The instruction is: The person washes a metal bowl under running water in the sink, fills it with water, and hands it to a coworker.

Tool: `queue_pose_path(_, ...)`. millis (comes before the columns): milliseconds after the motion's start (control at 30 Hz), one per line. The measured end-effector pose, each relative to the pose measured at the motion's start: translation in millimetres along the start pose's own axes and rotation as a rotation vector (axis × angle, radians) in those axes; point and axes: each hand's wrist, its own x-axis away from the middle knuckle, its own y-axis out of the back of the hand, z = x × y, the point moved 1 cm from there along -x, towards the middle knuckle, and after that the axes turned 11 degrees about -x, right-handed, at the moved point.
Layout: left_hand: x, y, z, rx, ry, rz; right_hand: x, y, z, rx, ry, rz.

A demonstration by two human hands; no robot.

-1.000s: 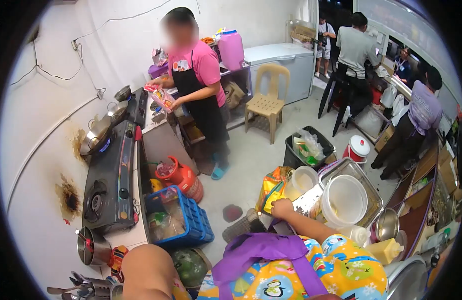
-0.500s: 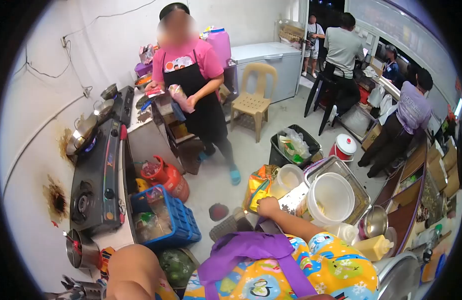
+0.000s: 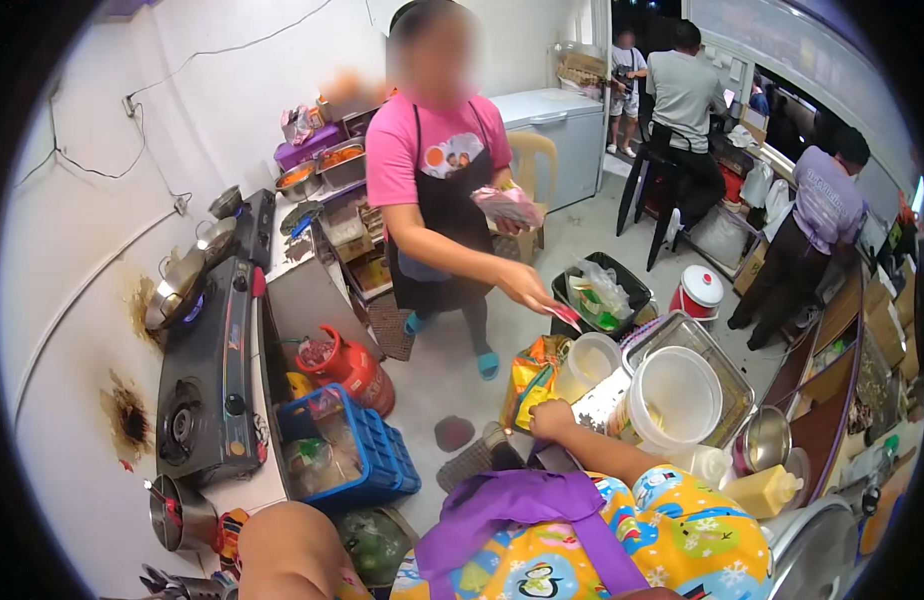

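Note:
My right hand (image 3: 552, 419) is closed, knuckles up, at the edge of the work surface, right beside a yellow and orange plastic bag (image 3: 535, 388). What its fingers hold, if anything, is hidden. Behind it stands a translucent plastic tub (image 3: 588, 364), and a larger white bucket (image 3: 675, 398) is to its right. Of my left side only the bent arm (image 3: 294, 545) shows at the bottom; the left hand is out of sight. I wear a yellow patterned shirt with a purple apron strap (image 3: 512, 505).
A co-worker (image 3: 442, 190) in a pink shirt reaches across with a small red packet (image 3: 565, 318) above the black bin (image 3: 604, 290). On the left are the stove (image 3: 214, 390), a red gas cylinder (image 3: 352, 370) and a blue crate (image 3: 382, 440). Two people work by the window.
The co-worker has stepped closer and stretched an arm with the red packet toward the bin and tub. My view has shifted slightly; my right hand stays beside the bag.

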Motion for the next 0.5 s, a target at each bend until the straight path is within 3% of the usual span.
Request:
queue_pose_path(267,-0.5,1.0,0.6,-0.002,-0.002,-0.004,-5.2,-4.2,2.3,-0.007,-0.079,0.111)
queue_pose_path(500,-0.6,1.0,-1.3,-0.017,-0.005,-0.027,-0.8,-3.0,-0.4,0.024,-0.024,0.096)
